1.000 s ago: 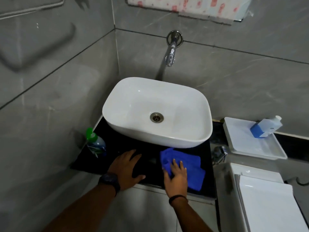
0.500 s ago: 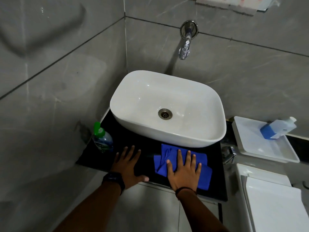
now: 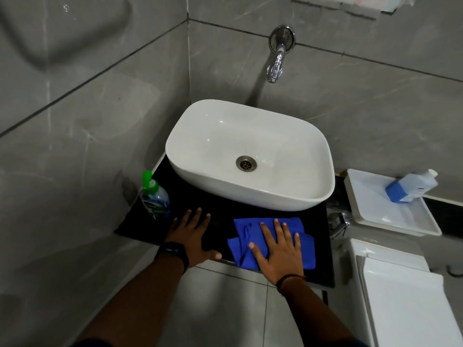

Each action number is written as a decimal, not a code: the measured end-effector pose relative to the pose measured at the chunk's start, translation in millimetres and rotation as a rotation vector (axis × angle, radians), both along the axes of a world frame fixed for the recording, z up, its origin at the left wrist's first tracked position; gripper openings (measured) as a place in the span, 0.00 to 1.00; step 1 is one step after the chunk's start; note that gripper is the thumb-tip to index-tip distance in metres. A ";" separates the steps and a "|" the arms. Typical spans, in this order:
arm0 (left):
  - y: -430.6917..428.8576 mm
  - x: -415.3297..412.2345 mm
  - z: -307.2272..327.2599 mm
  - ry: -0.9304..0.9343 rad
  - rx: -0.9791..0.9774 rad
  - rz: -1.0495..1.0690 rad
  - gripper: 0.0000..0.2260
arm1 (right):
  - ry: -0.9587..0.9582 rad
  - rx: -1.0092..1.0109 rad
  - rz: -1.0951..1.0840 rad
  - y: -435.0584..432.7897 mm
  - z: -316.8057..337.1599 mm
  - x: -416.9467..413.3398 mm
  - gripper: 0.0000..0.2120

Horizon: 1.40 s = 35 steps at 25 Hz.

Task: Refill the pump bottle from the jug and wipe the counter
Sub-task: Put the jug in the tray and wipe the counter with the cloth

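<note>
A blue cloth (image 3: 244, 236) lies spread on the black counter (image 3: 220, 211) in front of the basin. My right hand (image 3: 278, 249) presses flat on it with the fingers apart. My left hand (image 3: 191, 236) rests palm down on the bare counter just left of the cloth and holds nothing. The clear pump bottle (image 3: 155, 199) with a green pump stands upright at the counter's left edge, close to my left fingertips. The blue and white jug (image 3: 411, 187) lies tilted on a white tray (image 3: 390, 219) to the right.
A white basin (image 3: 250, 196) takes up most of the counter, under a chrome wall tap (image 3: 276, 61). A chrome valve (image 3: 338, 224) sits between counter and tray. A white toilet cistern (image 3: 400, 296) stands at the lower right. Grey tiled walls close in on the left and behind.
My right hand has flattened out and slid the cloth a little to the right along the counter's front. My left hand stays planted beside it.
</note>
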<state>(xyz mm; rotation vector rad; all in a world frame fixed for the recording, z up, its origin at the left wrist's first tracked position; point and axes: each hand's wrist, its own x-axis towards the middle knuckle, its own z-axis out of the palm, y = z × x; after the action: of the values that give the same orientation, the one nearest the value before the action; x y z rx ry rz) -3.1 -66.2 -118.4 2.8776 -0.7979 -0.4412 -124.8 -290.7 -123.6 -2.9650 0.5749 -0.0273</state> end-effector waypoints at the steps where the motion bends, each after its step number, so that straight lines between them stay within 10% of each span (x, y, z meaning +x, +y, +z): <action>1: -0.4 0.7 0.0 0.013 0.004 -0.002 0.50 | 0.014 -0.006 -0.041 -9.1 0.7 -9.6 0.36; 10: -4.4 0.3 4.6 0.067 0.025 -0.007 0.51 | 0.034 0.012 -0.327 3.8 2.9 13.7 0.34; 20: -2.3 0.6 8.3 0.058 0.051 -0.037 0.50 | 0.011 -0.017 0.039 30.7 -5.7 29.9 0.35; 30: -2.8 0.1 9.1 0.104 0.026 -0.036 0.51 | 0.063 0.024 -0.420 1.6 -1.8 10.2 0.37; 35: -3.2 0.6 10.9 0.102 0.000 -0.011 0.51 | 0.062 0.039 -0.246 48.7 0.0 59.2 0.35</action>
<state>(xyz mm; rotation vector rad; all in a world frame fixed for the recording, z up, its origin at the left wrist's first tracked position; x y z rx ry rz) -2.5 -69.4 -107.5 2.8257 -0.7968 -0.5847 -65.5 -242.1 -123.6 -2.8472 0.9331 0.0526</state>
